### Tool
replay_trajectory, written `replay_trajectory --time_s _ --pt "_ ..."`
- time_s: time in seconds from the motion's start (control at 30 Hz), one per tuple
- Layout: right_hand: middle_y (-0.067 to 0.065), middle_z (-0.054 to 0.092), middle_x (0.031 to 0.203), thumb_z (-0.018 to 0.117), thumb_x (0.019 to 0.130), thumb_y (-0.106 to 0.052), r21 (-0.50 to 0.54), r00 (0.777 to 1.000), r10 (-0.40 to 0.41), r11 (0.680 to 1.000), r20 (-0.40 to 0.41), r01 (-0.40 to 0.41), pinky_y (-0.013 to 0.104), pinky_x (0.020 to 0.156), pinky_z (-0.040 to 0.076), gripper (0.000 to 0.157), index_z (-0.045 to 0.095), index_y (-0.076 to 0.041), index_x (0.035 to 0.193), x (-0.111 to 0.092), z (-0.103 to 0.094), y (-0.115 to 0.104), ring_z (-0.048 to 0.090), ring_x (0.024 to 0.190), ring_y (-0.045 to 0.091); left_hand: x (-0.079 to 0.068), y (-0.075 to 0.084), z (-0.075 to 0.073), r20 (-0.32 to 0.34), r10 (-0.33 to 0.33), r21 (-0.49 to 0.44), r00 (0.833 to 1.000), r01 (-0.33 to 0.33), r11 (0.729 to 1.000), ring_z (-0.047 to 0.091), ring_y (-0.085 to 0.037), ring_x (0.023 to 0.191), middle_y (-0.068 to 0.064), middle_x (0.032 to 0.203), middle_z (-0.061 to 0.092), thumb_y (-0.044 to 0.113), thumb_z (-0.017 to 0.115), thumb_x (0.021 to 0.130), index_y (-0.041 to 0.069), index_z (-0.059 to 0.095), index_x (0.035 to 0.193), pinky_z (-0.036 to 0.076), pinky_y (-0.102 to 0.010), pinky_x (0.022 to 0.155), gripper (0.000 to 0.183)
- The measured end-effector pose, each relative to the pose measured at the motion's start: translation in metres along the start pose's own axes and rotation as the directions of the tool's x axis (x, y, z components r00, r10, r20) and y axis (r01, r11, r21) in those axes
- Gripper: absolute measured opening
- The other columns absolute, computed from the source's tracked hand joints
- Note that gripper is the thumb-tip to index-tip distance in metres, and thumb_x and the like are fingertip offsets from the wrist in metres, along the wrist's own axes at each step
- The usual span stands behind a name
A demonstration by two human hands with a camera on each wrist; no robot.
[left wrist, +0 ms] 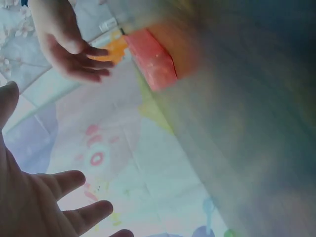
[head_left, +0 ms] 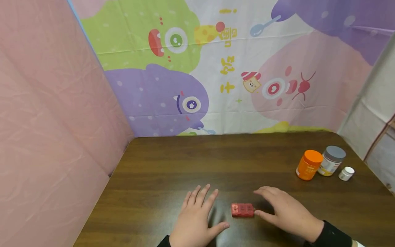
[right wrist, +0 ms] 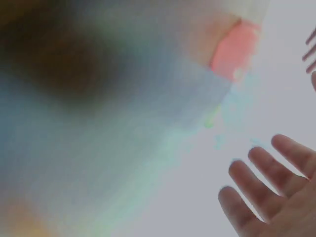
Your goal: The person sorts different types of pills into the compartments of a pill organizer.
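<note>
Red packet [head_left: 242, 210] lies flat on the brown wooden table [head_left: 185, 161], near side, between the two hands. Small, oblong, long side running left to right; top face marked off in squares, the left one paler, with dark figures too small to read. Small nub at its right end. In both wrist views it shows as a bright red block, softly blurred.

Left hand [head_left: 194, 221]: palm down, fingers straight and spread, gripping nothing; thumb points toward the packet, apart from it. Right hand [head_left: 288, 210]: fingers and thumb held well apart, holding nothing; thumb tip right by the nub, contact cannot be told. Dark sleeve [head_left: 334, 235] at that wrist.

Beyond the right hand, well apart from the packet: orange jar [head_left: 309, 164], partly hiding a grey-lidded jar [head_left: 331, 161]; small white bottle [head_left: 346, 174] just beside. All three upright. Cartoon-printed cloth [head_left: 234, 109] hangs behind the table; pink cloth [head_left: 46, 103] at left.
</note>
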State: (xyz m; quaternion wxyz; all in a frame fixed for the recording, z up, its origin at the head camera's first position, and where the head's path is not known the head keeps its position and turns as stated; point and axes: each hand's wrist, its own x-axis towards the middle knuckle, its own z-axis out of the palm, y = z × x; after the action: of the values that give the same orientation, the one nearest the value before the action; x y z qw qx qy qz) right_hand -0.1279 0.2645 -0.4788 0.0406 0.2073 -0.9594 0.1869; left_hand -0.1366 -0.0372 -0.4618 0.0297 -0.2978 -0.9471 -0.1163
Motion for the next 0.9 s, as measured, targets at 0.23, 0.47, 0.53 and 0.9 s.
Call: replay_trajectory --time_s 0.23,0.47,0.53,0.9 --pt "0.013 0.045 0.14 0.061 0.08 -0.069 -0.099 0.99 0.052 0.993 -0.128 -0.065 0.062 0.095 0.035 0.082 0.052 -0.01 0.136 -0.019 -0.025 0.016 0.038 0.125 0.033 -0.013 -0.009 -0.002 -0.03 -0.02 0.008 0.999 0.02 1.0 0.02 -0.031 0.137 -0.006 0.155 0.027 0.083 0.034 0.082 0.025 0.03 0.152 0.024 -0.06 0.107 0.09" --pt "0.016 0.042 0.142 0.069 0.079 -0.061 -0.111 0.99 0.023 0.993 -0.142 -0.039 0.063 0.096 0.033 0.081 0.049 -0.008 0.138 -0.026 -0.024 0.018 0.036 0.126 0.037 -0.016 -0.008 0.001 -0.026 -0.037 0.034 0.999 0.038 0.999 0.017 -0.029 0.138 -0.005 0.156 0.025 0.083 0.038 0.081 0.025 0.03 0.153 0.022 -0.058 0.109 0.092" --pt "0.015 0.043 0.141 0.07 0.078 -0.06 -0.112 0.991 0.016 0.993 -0.131 -0.031 0.062 0.098 0.032 0.082 0.049 -0.008 0.138 -0.023 -0.021 0.016 0.036 0.126 0.036 -0.017 -0.007 0.001 -0.027 -0.038 0.036 0.999 0.039 0.999 0.017 -0.029 0.138 -0.005 0.156 0.024 0.083 0.039 0.081 0.025 0.03 0.153 0.022 -0.058 0.109 0.093" --pt "0.002 0.059 0.127 0.073 0.077 -0.057 -0.12 0.995 -0.092 0.989 -0.04 0.087 0.055 0.1 0.036 0.067 0.06 -0.015 0.128 0.005 -0.001 -0.004 0.048 0.117 0.018 -0.008 -0.004 0.006 0.024 -0.026 0.032 0.999 0.026 0.999 0.027 -0.028 0.135 -0.004 0.152 0.033 0.089 0.031 0.077 0.023 0.034 0.151 0.03 -0.056 0.106 0.099"
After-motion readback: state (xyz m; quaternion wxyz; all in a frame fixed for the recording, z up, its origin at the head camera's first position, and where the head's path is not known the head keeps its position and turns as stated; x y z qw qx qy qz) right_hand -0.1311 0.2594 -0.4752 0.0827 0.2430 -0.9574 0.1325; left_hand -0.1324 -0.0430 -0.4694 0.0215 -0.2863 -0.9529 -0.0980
